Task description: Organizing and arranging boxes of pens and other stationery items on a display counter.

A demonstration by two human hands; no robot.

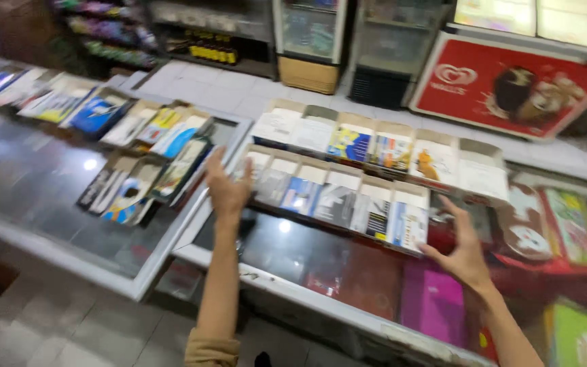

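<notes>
While both arms are stretching over the glass counter [287,248], the left hand [227,188] and right hand [467,253] are closing in, fingers spread and empty, on the near row of boxes [338,197]. Judging by this, the reach is under way; gripping the row's two ends evenly comes next.

Red ice-cream freezer [511,85] at back, fridge cabinets [310,41] beside it, pink packs [436,302] under glass counter [287,248].

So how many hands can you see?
2. The left hand is raised by the near row of boxes; the right hand reaches toward that row's right end.
</notes>
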